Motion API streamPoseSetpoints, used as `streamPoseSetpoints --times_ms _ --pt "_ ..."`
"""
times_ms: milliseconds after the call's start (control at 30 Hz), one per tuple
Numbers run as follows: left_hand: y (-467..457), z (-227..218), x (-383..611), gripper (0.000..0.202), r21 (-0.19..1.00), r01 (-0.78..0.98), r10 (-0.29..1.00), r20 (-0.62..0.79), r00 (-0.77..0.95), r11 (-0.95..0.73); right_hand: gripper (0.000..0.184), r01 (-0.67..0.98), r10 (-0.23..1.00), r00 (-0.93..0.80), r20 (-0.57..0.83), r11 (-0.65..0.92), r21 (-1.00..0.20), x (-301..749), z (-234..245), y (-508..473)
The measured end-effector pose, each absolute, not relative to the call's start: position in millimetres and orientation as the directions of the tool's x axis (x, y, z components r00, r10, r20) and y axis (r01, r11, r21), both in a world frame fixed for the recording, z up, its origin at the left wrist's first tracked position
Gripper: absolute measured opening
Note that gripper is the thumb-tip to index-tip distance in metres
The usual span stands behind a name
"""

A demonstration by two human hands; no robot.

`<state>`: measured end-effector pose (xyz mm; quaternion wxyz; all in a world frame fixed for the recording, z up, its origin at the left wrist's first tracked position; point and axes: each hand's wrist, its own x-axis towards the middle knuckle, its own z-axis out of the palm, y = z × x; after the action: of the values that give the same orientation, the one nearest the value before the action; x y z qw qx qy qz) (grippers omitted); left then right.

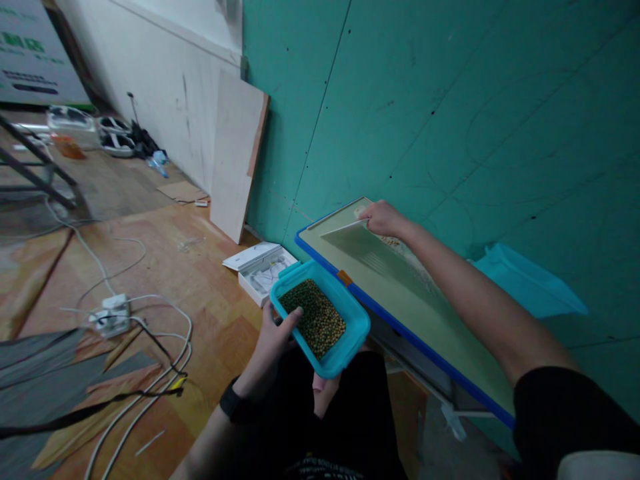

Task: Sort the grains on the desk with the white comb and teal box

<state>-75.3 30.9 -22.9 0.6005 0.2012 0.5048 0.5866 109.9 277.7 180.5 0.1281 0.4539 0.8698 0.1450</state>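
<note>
My left hand (pixel 275 333) grips the near left edge of a turquoise plastic container (pixel 356 327), with the thumb over the rim. Inside lie dark green beans (pixel 305 297) on one side and yellowish beans (pixel 325 327) on the other. The container sits over my lap, slightly tilted. My right hand (pixel 384 219) reaches over a pale tabletop with a blue edge (pixel 400 327) and is closed on the edge of a thin flat sheet (pixel 345 230). Some pale grains (pixel 390 241) show on the tabletop beside that hand.
Another turquoise container (pixel 533 280) is at the right, against the green wall (pixel 400 100). An open white box (pixel 260 272) stands on the wooden floor by the table. A white board (pixel 237 153) leans on the wall. Cables and a power strip (pixel 113 315) lie at left.
</note>
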Motion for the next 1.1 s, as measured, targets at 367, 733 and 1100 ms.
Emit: streamPoseSetpoints --times_ms 367,733,1100 --pt "34.3 -23.7 -75.1 0.083 0.788 -0.554 0.882 -0.432 -0.189 0.267 0.045 0.779 0.829 -0.556 -0.057 0.544 0.311 146.7 166.1 244.6" --pt "32.0 -27.2 -74.5 0.071 0.844 -0.496 0.909 -0.351 -0.222 0.205 0.041 0.865 0.886 -0.450 0.109 0.402 0.302 141.3 182.9 277.3" --pt "35.6 -29.2 -76.0 0.075 0.833 -0.506 0.900 -0.377 -0.218 0.226 0.039 0.877 0.915 -0.398 0.067 0.358 0.321 137.9 168.8 310.3"
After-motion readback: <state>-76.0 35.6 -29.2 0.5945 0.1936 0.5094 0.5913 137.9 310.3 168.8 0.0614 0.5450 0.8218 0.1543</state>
